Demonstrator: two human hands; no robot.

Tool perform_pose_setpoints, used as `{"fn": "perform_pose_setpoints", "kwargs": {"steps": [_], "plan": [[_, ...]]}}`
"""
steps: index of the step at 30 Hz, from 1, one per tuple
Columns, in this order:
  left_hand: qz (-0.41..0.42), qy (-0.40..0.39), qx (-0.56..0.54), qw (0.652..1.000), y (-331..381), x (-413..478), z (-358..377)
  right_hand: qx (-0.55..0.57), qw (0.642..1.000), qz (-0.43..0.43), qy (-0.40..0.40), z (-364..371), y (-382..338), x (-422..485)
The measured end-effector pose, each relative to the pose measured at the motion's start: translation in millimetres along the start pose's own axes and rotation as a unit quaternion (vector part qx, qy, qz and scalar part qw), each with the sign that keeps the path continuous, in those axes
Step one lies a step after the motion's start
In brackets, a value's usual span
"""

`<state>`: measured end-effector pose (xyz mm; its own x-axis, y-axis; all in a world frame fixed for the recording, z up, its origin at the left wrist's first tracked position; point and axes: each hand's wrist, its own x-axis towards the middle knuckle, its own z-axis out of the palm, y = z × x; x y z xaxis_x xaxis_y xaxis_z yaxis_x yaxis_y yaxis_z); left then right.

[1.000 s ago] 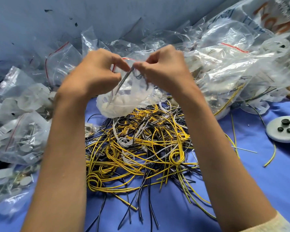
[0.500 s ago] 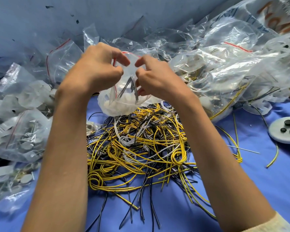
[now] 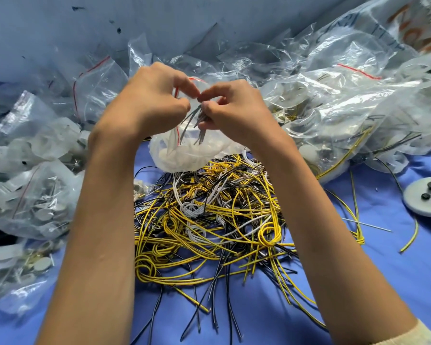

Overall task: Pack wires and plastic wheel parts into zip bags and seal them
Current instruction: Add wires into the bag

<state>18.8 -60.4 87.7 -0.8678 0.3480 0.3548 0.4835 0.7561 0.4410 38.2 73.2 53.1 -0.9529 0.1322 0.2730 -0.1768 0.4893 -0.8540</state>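
Wire tangle blocks centre; bag heaps crowd left, rear; blue cloth free near-right.

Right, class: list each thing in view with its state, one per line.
Left hand: pinching bag mouth.
Right hand: pinching bag mouth.
Clear red-striped zip bag: held up, wires inside.
Yellow, black and white wire pile: loose, tangled.
Grey round disc: lying flat.
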Motion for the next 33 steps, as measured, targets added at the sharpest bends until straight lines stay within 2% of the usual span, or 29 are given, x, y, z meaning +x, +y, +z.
{"fn": "perform_pose_setpoints", "kwargs": {"steps": [1, 3, 5, 7, 11, 13, 16, 18, 25, 30, 33], "plan": [[0.001, 0.001, 0.0, 1.0, 0, 0, 0, -0.012, 1.0, -0.004, -0.02, 1, 0, 0], [-0.002, 0.004, 0.003, 1.0, 0, 0, -1, -0.123, 0.986, -0.019, -0.113, 3, 1, -1], [-0.008, 0.005, 0.009, 1.0, 0, -1, -1, -0.274, 0.941, -0.037, -0.197, 4, 2, -4], [-0.008, 0.002, 0.005, 1.0, 1, -2, -2, -0.342, 0.919, -0.04, -0.192, 5, 2, -5], [-0.01, 0.011, -0.006, 1.0, 1, -3, -2, -0.306, 0.949, -0.026, -0.075, 2, 0, -7], [-0.009, 0.009, -0.002, 1.0, 1, -4, -2, -0.302, 0.949, -0.028, -0.087, -3, 0, -7], [-0.009, 0.001, 0.0, 1.0, 1, -4, -3, -0.319, 0.931, -0.02, -0.178, -13, -3, -10], [-0.008, 0.001, 0.003, 1.0, 1, -4, -3, -0.33, 0.922, -0.018, -0.202, -17, -2, -12], [-0.027, -0.002, -0.004, 1.0, -4, -4, -3, -0.321, 0.932, 0.008, -0.165, -24, 7, -10], [-0.01, -0.001, -0.002, 1.0, -2, -7, -3, -0.361, 0.932, -0.001, -0.039, -20, 13, -5], [-0.017, 0.006, 0.006, 1.0, -5, -6, -3, -0.313, 0.948, -0.021, -0.055, -25, 14, -4]]}}
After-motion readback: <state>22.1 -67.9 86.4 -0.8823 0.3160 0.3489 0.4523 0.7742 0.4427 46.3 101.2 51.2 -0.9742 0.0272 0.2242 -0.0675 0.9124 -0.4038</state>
